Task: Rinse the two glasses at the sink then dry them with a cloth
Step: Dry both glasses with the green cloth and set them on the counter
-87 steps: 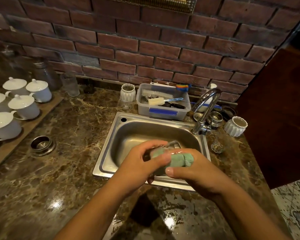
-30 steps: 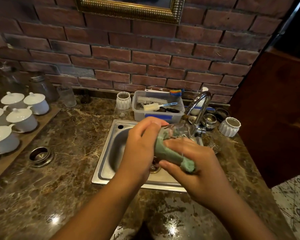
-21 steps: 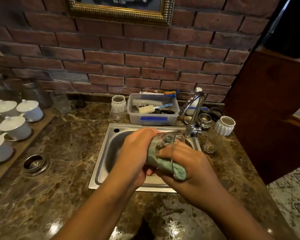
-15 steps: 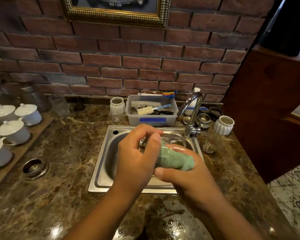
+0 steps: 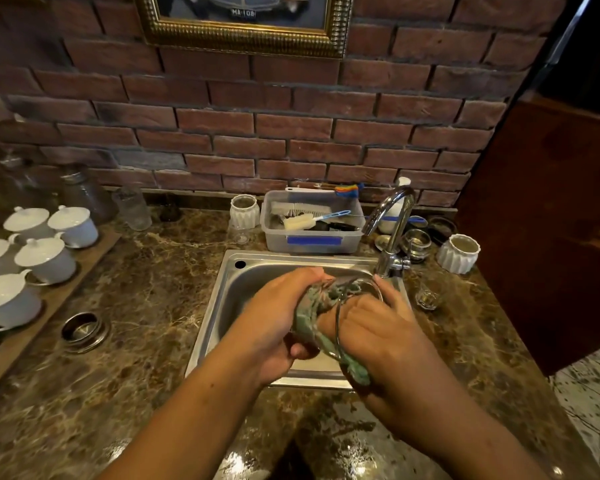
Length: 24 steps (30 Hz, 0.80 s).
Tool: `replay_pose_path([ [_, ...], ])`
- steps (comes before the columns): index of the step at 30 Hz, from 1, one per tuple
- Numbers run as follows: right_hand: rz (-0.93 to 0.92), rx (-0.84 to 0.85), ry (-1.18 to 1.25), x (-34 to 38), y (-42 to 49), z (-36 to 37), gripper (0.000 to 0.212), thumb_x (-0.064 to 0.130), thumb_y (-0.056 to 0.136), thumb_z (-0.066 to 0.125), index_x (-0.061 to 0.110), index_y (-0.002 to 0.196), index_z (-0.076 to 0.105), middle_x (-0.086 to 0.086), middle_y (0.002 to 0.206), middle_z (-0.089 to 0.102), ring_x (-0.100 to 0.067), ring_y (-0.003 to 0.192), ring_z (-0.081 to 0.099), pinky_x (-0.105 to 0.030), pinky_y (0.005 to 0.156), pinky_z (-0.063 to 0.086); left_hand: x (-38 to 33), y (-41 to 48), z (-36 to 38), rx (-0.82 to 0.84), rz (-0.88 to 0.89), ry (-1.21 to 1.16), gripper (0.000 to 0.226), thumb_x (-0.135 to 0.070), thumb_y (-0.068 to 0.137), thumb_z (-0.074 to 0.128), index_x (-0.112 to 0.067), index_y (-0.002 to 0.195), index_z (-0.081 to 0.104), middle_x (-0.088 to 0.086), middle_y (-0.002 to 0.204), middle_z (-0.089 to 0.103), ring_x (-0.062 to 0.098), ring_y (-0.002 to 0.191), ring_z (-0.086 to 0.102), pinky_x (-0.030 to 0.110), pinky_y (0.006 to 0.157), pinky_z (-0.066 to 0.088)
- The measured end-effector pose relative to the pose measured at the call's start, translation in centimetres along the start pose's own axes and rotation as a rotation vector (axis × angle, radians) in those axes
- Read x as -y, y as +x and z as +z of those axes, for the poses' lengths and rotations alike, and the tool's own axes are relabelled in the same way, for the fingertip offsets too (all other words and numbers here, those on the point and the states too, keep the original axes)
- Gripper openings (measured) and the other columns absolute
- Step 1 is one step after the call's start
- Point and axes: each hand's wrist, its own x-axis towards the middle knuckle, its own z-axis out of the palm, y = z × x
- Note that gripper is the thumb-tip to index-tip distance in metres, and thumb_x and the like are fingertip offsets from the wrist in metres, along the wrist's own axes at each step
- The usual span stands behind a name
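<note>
Over the steel sink (image 5: 219,306), my left hand (image 5: 278,323) grips a clear glass (image 5: 362,287) by its body. The glass's rim arcs around the fingers of my right hand (image 5: 381,330). That hand holds a green cloth (image 5: 310,308) bunched against and into the glass, with the cloth's tail hanging below it. Much of the glass is hidden by the two hands and the cloth. A second small clear glass (image 5: 426,297) stands upright on the marble counter, right of the tap (image 5: 392,230).
A plastic tub of brushes (image 5: 312,242) sits behind the sink. White ribbed cups (image 5: 459,252) and metal cups stand by the tap. Lidded white cups (image 5: 45,259) fill a wooden board at left, near a metal ring (image 5: 84,329). A dark wooden panel stands at right.
Both hands kept turning the glass and cloth against each other over the sink. The right hand's fingers now sit inside the rim. The view has tilted up toward the wall.
</note>
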Motion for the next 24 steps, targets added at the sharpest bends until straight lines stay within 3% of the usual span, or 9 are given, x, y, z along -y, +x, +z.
replay_pose_path([
  [3,0.133,-0.155,0.37,1.0,-0.1,1.0,0.039,0.013,0.075,0.077,0.024,0.112,0.068,0.014,0.108,0.066,-0.006,0.105,0.06,-0.031,0.096,0.049,0.7,-0.2,0.5,-0.123,0.231,0.075,0.022,-0.017,0.098,0.051,-0.01,0.084,0.067,0.004,0.061,0.056,0.014,0.049,0.051,0.02,0.038,0.036],
  [5,0.348,-0.231,0.71,2.1,0.3,0.7,0.033,0.021,0.073,0.078,0.033,0.104,0.072,0.015,0.102,0.071,-0.004,0.096,0.066,-0.026,0.083,0.054,1.2,-0.3,0.5,-0.178,0.47,0.181,0.025,-0.018,0.098,0.053,-0.011,0.08,0.068,0.002,0.069,0.063,0.015,0.063,0.06,0.03,0.049,0.049],
  [8,0.497,-0.201,1.203,2.7,1.1,-0.4,0.032,0.01,0.067,0.08,0.017,0.098,0.075,-0.002,0.087,0.075,-0.013,0.081,0.07,-0.031,0.074,0.057,1.6,-0.8,0.1,-0.246,0.822,0.397,0.024,-0.03,0.092,0.052,-0.015,0.084,0.068,-0.004,0.081,0.068,0.012,0.078,0.064,0.037,0.065,0.054],
  [11,0.547,-0.106,1.745,2.5,1.1,-1.3,0.041,0.004,0.064,0.078,0.003,0.104,0.073,-0.02,0.096,0.069,-0.032,0.092,0.065,-0.043,0.082,0.053,0.8,-1.4,0.0,-0.177,1.165,0.683,0.028,-0.025,0.091,0.05,-0.008,0.091,0.071,0.0,0.086,0.066,0.014,0.082,0.063,0.032,0.069,0.051],
  [13,0.55,-0.054,1.896,2.2,0.9,-1.8,0.047,0.001,0.063,0.08,0.001,0.109,0.071,-0.022,0.098,0.064,-0.035,0.093,0.059,-0.042,0.082,0.05,0.3,-1.3,-0.4,-0.1,1.325,0.849,0.029,-0.021,0.091,0.05,-0.001,0.092,0.071,0.007,0.088,0.067,0.02,0.085,0.063,0.036,0.071,0.05],
  [17,0.369,-0.121,1.458,2.2,1.1,-3.0,0.021,-0.002,0.078,0.075,0.009,0.096,0.076,-0.003,0.085,0.073,-0.015,0.078,0.067,-0.025,0.069,0.054,0.4,-1.7,0.0,-0.082,1.109,0.71,0.027,-0.029,0.094,0.049,-0.01,0.101,0.067,-0.003,0.095,0.064,0.013,0.088,0.062,0.024,0.071,0.05],
  [20,0.131,-0.168,0.667,1.4,0.9,-3.2,0.022,0.011,0.084,0.075,0.02,0.104,0.074,0.012,0.094,0.073,-0.003,0.086,0.065,-0.013,0.076,0.047,0.0,-2.2,0.9,-0.028,0.494,0.246,0.021,-0.034,0.094,0.058,-0.015,0.098,0.066,-0.002,0.081,0.064,0.008,0.061,0.059,0.021,0.04,0.04],
  [22,-0.005,-0.094,0.177,1.0,0.6,-3.0,0.033,0.014,0.077,0.077,0.024,0.108,0.072,0.016,0.106,0.068,-0.002,0.1,0.058,-0.016,0.084,0.046,-0.5,-1.8,0.5,0.029,0.069,-0.034,0.028,-0.037,0.087,0.063,-0.012,0.097,0.068,0.003,0.07,0.062,0.011,0.049,0.053,0.018,0.033,0.029],
  [24,-0.021,-0.022,0.061,1.2,0.5,-2.5,0.04,0.011,0.071,0.08,0.021,0.109,0.072,0.013,0.107,0.067,-0.007,0.102,0.056,-0.026,0.084,0.051,-0.7,-1.7,0.4,0.026,-0.022,-0.116,0.028,-0.036,0.088,0.063,-0.009,0.097,0.069,0.004,0.063,0.059,0.012,0.044,0.05,0.017,0.032,0.026],
])
